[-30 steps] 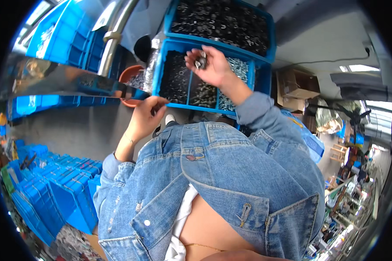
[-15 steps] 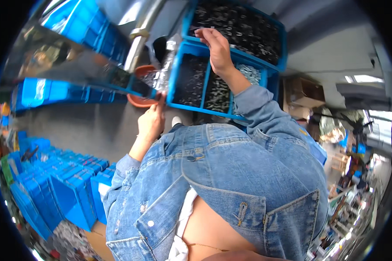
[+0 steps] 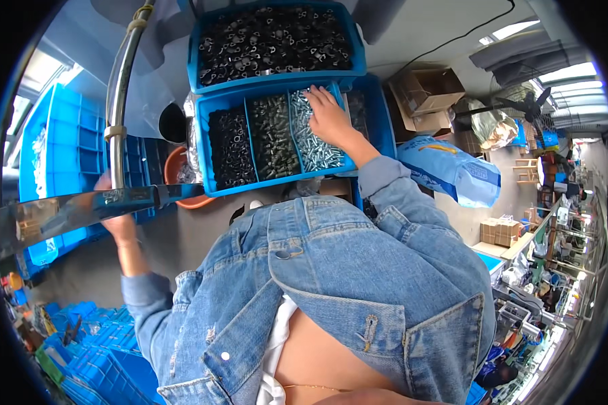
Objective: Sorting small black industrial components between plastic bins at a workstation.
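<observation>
Over the right compartment of a blue divided tray (image 3: pixel 277 187), my right hand (image 3: pixel 332 123) rests its extended fingers on a heap of silvery screws (image 3: pixel 317 152). The middle compartment is filled with dull dark-greenish small parts (image 3: pixel 274 138), and the left one with black ring-like parts (image 3: pixel 231 148). Away to the left, my left hand (image 3: pixel 119 228) reaches up past a flat shiny metal bar (image 3: pixel 67 212). The bar crosses in front of its fingers, and the bit showing above is blurred, so its grip is hidden.
A blue bin of black metal clips (image 3: pixel 273 44) stands behind the tray. To the left are an orange-brown bucket (image 3: pixel 177 165), an upright metal pole (image 3: pixel 123 94) and a large blue crate (image 3: pixel 61 145). A blue-and-white sack (image 3: pixel 449 169) and cardboard boxes (image 3: pixel 425 91) lie right.
The view has shifted, bringing the whole tray into sight. My right hand has gone from above the tray down onto the screws. My left hand has moved left, away from the bucket, to the bar.
</observation>
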Demonstrator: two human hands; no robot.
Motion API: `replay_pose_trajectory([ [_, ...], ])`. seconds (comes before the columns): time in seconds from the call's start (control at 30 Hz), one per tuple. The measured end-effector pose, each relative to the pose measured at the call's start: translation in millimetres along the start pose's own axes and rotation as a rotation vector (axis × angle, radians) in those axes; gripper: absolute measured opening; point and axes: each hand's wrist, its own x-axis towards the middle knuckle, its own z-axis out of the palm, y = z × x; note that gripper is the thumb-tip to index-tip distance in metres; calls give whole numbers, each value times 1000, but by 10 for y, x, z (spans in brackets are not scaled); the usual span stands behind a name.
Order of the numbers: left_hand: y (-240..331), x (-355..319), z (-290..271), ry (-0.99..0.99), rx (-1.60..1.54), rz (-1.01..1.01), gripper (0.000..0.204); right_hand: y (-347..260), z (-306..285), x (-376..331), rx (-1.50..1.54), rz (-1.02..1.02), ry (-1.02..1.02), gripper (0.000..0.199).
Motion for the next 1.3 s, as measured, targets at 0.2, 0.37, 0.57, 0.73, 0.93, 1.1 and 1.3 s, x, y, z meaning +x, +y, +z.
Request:
replay_pose_trajectory([
  [0.2, 1220, 1634, -120, -47, 89, 304, 66, -305, 50, 88, -315, -110, -254, 31],
  [0.37, 1689, 1890, 94, 171, 873, 54, 37, -102, 61, 137, -89, -83, -264, 26],
  [0.57, 1265, 1875, -187, -4, 955, 165, 30, 48, 8, 297, 26, -29, -389, 22],
  [0.73, 801, 1692, -410, -65, 961, 143, 30, 10, 33, 310, -82, -65, -378, 20],
  [0.93, 509, 1036, -406, -292, -148, -544, 37, -48, -56, 450, -143, -42, -490, 15],
  [1.1, 239, 221, -720, -596, 411, -354, 32, 7, -145, 498, -115, -24, -540, 12],
  [1.3, 1259, -232, 722, -1143, -20, -399, 14, -157, -167, 629, -272, -71, -694, 15],
])
